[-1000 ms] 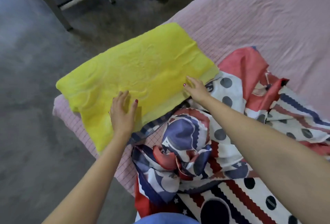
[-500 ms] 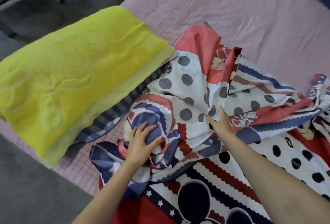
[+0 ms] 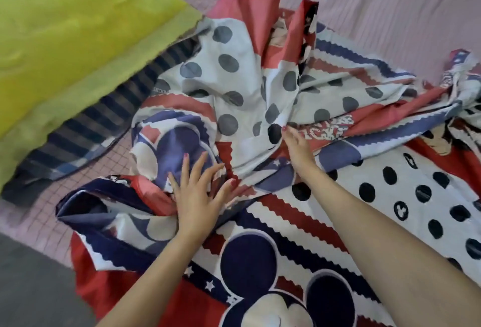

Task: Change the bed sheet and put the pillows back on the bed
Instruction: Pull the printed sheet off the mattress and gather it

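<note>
A: Red, white and navy cotton-looking bed sheet [image 3: 325, 196], cartoon mouse print with dots and zigzag stripes, lies bunched up on the bed [image 3: 390, 14]. It covers the near and right part of the mattress; the crumpled heap sits mid-frame.

B: Hands?

A: Left hand [image 3: 195, 194] is flat on the heap, fingers spread and straight, pressing a navy and red fold. Nothing is clasped, so that grip is loose and flat. Right hand [image 3: 296, 144] is further in, at a gathered ridge where the dotted white part meets the red lettered band. Fingertips touch the fabric, but I cannot tell whether they pinch it; the fingers are seen end-on and partly hidden by the hand.

B: Pillows?

A: One yellow-green pillow [image 3: 65, 40] at upper left, lying at the bed's left edge. A navy striped cloth [image 3: 86, 128] pokes out from under its near side, between pillow and sheet. The sheet's dotted edge is just beside the pillow's corner; touching or not, unclear.

B: Bed surface?

A: Pink quilted cover with a grid pattern, bare at top right and in a patch near left. Grey floor [image 3: 31, 287] shows at the bottom left corner.

B: Blur?

A: Slight, mostly on the left side.
</note>
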